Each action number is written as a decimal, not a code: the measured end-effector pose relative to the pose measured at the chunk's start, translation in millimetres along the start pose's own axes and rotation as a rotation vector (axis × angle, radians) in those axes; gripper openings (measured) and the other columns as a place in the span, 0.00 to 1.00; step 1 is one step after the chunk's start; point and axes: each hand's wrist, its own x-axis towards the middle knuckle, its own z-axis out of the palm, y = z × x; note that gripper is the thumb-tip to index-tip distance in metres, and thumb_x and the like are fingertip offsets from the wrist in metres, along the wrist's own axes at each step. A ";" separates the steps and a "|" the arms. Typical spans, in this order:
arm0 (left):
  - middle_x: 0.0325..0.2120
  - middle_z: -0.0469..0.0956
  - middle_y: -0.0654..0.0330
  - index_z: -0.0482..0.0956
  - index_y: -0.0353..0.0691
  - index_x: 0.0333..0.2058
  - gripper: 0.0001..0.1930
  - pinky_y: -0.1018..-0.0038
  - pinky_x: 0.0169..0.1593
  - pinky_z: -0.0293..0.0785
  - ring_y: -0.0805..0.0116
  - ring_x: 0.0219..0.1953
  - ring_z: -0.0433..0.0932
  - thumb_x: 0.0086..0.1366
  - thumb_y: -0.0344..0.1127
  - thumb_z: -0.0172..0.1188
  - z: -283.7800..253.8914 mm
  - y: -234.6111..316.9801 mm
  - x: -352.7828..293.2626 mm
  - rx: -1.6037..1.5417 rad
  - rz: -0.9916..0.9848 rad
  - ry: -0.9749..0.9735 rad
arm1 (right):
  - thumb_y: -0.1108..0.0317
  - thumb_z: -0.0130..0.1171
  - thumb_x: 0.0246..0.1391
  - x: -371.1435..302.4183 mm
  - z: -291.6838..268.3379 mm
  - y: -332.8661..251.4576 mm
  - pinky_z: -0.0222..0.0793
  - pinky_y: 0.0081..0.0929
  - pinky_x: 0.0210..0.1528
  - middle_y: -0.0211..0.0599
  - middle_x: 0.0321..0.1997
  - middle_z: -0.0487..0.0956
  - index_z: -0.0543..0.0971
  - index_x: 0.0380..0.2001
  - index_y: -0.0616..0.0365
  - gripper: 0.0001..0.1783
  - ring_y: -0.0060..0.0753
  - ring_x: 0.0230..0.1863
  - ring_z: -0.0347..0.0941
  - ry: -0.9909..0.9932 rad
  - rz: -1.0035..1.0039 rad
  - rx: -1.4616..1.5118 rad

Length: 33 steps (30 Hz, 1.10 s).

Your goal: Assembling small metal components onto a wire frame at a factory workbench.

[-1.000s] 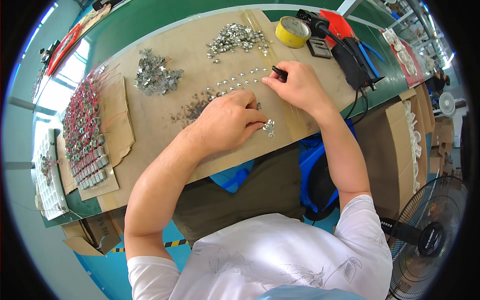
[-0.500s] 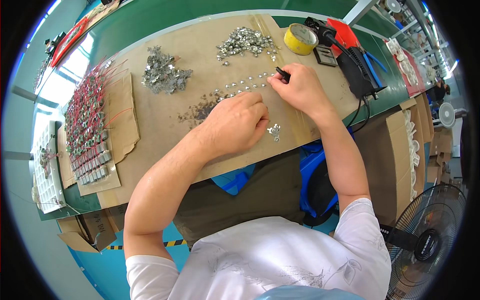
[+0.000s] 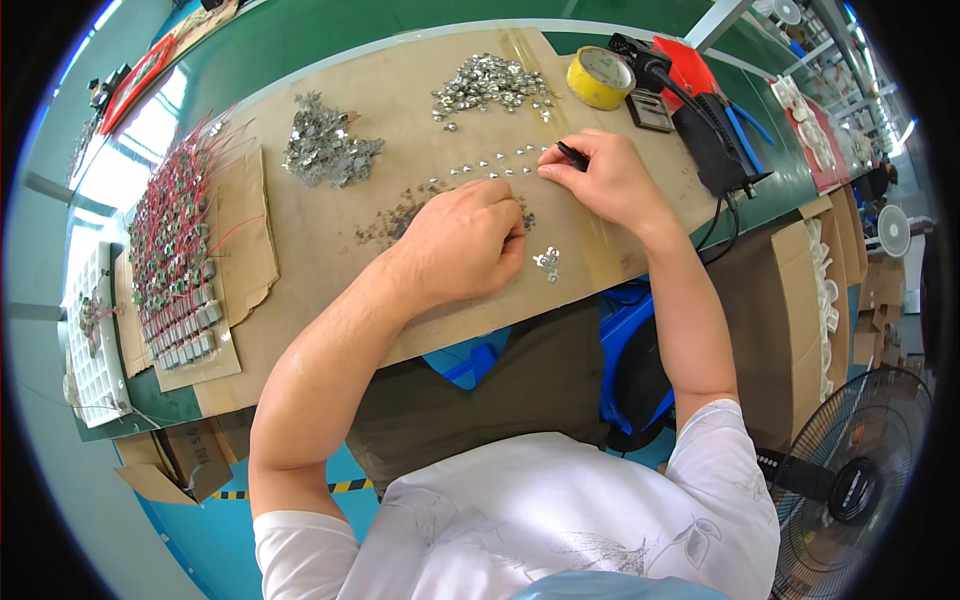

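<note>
My shirt [image 3: 560,490] is white with a grey leafy pattern; the tool [image 3: 572,155] in my right hand [image 3: 612,178] is black. The board [image 3: 310,260] is tan, the far heap [image 3: 490,83] bright silver, the left heap [image 3: 328,145] duller grey. Far right, the tape [image 3: 592,92] is yellow; far left, wires [image 3: 175,215] are red.

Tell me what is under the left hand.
The left hand is over the brown board, whose dark stains show beside it; whatever lies directly beneath it is covered.
</note>
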 end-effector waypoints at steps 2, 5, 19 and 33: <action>0.30 0.78 0.55 0.80 0.37 0.28 0.04 0.59 0.41 0.78 0.53 0.37 0.79 0.56 0.30 0.66 0.6 0.5 0.2 0.000 0.005 0.003 | 0.64 0.72 0.55 -0.6 1.6 -0.4 0.76 0.35 0.42 0.43 0.34 0.84 0.88 0.36 0.59 0.10 0.39 0.37 0.81 0.018 0.002 0.026; 0.29 0.78 0.55 0.80 0.37 0.28 0.04 0.60 0.40 0.78 0.53 0.35 0.80 0.55 0.30 0.66 -1.0 1.4 0.3 -0.012 0.001 -0.002 | 0.63 0.71 0.54 -2.3 1.8 2.1 0.76 0.39 0.43 0.46 0.34 0.84 0.88 0.35 0.59 0.11 0.47 0.37 0.80 0.035 -0.001 0.057; 0.30 0.80 0.53 0.82 0.38 0.27 0.05 0.57 0.43 0.79 0.50 0.37 0.82 0.55 0.32 0.65 -11.1 3.2 2.9 -0.087 -0.118 -0.082 | 0.72 0.76 0.50 -38.2 -8.0 -19.7 0.74 0.29 0.37 0.38 0.32 0.83 0.88 0.33 0.61 0.08 0.31 0.32 0.78 -0.203 -0.034 0.169; 0.33 0.81 0.56 0.86 0.35 0.34 0.05 0.68 0.38 0.79 0.64 0.31 0.81 0.62 0.30 0.69 -4.2 3.5 4.5 -0.359 -0.325 0.082 | 0.72 0.72 0.57 -41.8 -4.4 -33.6 0.72 0.22 0.33 0.29 0.28 0.84 0.88 0.40 0.62 0.08 0.17 0.29 0.76 -0.159 0.128 0.501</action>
